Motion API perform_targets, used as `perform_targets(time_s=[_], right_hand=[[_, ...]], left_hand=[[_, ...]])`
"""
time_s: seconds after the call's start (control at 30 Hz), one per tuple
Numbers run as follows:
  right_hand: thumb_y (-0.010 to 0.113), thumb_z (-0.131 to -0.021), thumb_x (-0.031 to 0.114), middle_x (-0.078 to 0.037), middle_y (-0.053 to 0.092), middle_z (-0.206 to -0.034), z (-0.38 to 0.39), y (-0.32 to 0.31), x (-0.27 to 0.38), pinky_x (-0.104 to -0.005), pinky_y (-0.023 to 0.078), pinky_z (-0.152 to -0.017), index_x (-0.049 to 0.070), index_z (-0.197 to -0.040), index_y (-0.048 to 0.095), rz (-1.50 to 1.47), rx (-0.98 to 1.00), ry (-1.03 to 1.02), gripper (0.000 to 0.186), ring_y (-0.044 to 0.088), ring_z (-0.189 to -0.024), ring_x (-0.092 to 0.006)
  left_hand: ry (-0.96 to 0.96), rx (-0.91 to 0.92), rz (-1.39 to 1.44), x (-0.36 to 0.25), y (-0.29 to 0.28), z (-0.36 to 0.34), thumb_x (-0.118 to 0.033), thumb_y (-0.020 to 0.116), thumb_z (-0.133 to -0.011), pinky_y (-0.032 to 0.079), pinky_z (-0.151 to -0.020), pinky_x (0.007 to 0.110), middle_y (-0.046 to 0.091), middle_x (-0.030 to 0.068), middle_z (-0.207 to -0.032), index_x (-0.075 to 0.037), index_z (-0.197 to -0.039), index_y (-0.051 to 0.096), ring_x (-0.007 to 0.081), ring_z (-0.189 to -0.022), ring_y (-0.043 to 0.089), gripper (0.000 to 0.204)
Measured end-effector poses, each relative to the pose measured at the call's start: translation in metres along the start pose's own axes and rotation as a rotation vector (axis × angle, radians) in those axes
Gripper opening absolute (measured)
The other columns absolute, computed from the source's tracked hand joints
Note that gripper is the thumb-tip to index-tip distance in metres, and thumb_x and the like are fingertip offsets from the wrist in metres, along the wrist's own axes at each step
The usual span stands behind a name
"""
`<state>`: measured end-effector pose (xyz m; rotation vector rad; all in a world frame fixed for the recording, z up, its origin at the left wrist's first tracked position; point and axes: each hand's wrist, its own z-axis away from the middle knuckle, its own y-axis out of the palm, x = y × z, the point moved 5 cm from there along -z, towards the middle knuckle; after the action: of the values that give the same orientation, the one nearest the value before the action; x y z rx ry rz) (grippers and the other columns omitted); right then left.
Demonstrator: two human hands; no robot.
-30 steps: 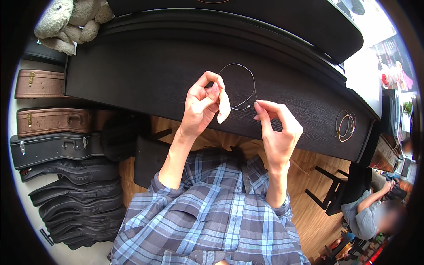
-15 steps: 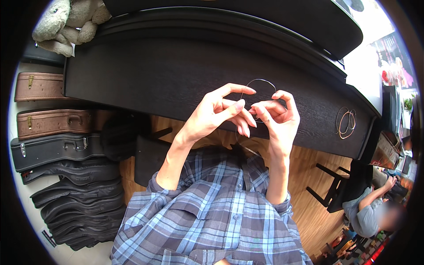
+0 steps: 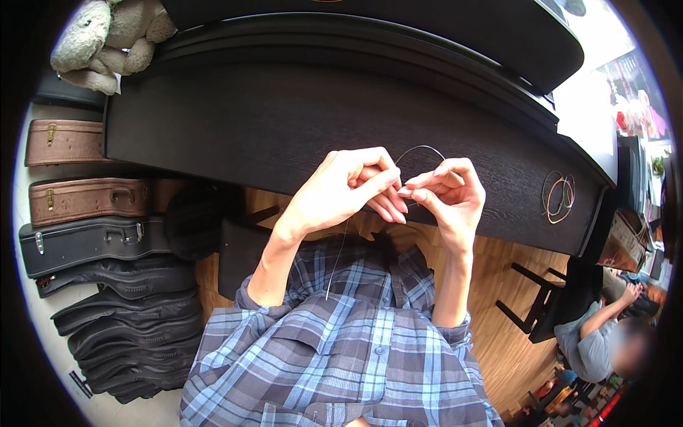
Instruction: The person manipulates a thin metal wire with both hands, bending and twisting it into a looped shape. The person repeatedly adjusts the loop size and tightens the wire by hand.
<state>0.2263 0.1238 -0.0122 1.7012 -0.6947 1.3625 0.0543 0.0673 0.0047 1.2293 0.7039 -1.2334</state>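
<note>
A thin metal string [image 3: 425, 146], like a guitar string, is bent into a loop above the front edge of the black wooden surface. My left hand [image 3: 345, 186] pinches it between thumb and index finger, the other fingers curled beneath. Close beside it, the fingertips of my right hand [image 3: 454, 193] are pinched together on the other side of the loop, nearly touching the left fingers. One loose end of the string hangs below my left hand in front of my plaid shirt. Exactly where the string runs between the fingers is hidden.
Coiled strings [image 3: 559, 199] lie on the right of the black surface [image 3: 235, 121]. Instrument cases [image 3: 92, 201] and black gig bags [image 3: 135, 320] line the left. A plush toy [image 3: 114, 43] sits far left. At right are a black stool [image 3: 530, 302] and a seated person [image 3: 594, 334].
My hands have come closer together and my left hand has closed more. The loop looks smaller and lower, and a loose string end now hangs below the left hand.
</note>
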Motion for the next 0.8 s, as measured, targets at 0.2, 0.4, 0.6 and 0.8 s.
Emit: perform_targets(time_s=[0.2,0.4,0.6,0.8], right_hand=[[0.063,-0.092,-0.014,-0.019,0.07,-0.111,0.007,-0.009,0.024,-0.0357,0.058,-0.095,0.001,-0.117,0.053,0.311,-0.14,-0.097,0.031,0.073,-0.103,-0.026],[0.084,-0.076,0.006,-0.004,0.064,-0.109,0.017,0.025,0.055,-0.0317,0.048,-0.076,0.011,-0.104,0.074,1.143,-0.08,-0.361,0.03,0.061,-0.091,-0.0193],[0.078,-0.078,0.01,0.003,0.066,-0.093,-0.003,0.032,0.039,-0.033,0.043,-0.079,0.012,-0.095,0.072,1.242,0.155,-0.408,0.019,0.059,-0.08,-0.0172],[0.082,-0.074,-0.004,-0.001,0.07,-0.094,-0.001,0.014,0.032,-0.0293,0.055,-0.067,0.01,-0.09,0.075,0.854,0.086,-0.368,0.022,0.067,-0.081,-0.0178]], left_hand=[[-0.011,-0.126,-0.033,-0.004,-0.004,0.001,-0.015,0.054,-0.106,0.065,-0.075,0.034,0.075,0.0197,-0.087,0.006,-0.096,0.062,0.0269,-0.085,0.077,0.024],[0.018,-0.186,-0.108,-0.004,0.0,0.001,-0.012,0.055,-0.105,0.065,-0.077,0.034,0.075,0.018,-0.088,0.006,-0.097,0.063,0.0257,-0.086,0.077,0.021],[0.044,-0.185,-0.112,-0.002,-0.003,-0.002,-0.012,0.055,-0.105,0.065,-0.076,0.033,0.075,0.0177,-0.086,0.006,-0.097,0.064,0.0253,-0.084,0.077,0.021],[0.046,-0.107,0.113,0.001,-0.019,-0.001,-0.021,0.058,-0.105,0.064,-0.063,0.031,0.074,0.0184,-0.085,0.004,-0.107,0.064,0.0265,-0.072,0.077,0.026]])
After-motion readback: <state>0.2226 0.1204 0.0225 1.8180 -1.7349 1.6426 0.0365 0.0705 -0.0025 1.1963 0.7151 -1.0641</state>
